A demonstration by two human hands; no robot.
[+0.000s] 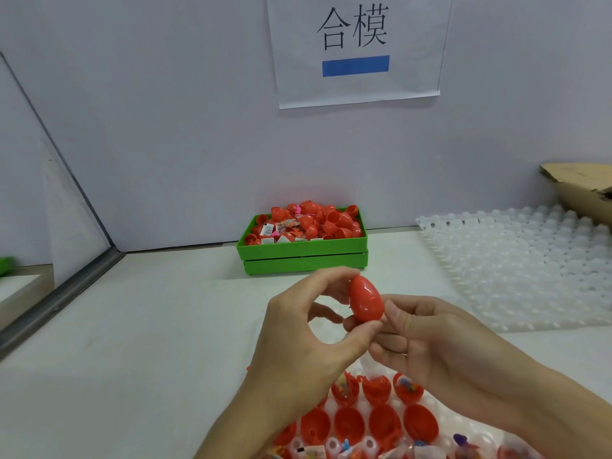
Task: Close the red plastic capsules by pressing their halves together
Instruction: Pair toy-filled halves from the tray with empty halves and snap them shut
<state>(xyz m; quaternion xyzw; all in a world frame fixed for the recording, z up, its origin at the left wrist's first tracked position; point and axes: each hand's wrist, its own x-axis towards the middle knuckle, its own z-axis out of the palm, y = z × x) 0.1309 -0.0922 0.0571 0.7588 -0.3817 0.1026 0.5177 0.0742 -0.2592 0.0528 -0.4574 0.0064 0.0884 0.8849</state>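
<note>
A red egg-shaped capsule (366,299), its two halves joined, is held upright above the table between both hands. My left hand (308,342) pinches it with thumb under the bottom and forefinger over the top. My right hand (440,339) touches its right side with the thumb and supports it from below. Beneath my hands a clear plastic tray (430,448) holds several open red capsule halves (349,424), some with small toys and packets inside.
A green bin (303,248) heaped with red capsule halves and small packets stands against the back wall. An empty clear dimpled tray (523,266) lies at the right, with a cardboard box (583,187) behind it. A paper sign (356,48) hangs on the wall.
</note>
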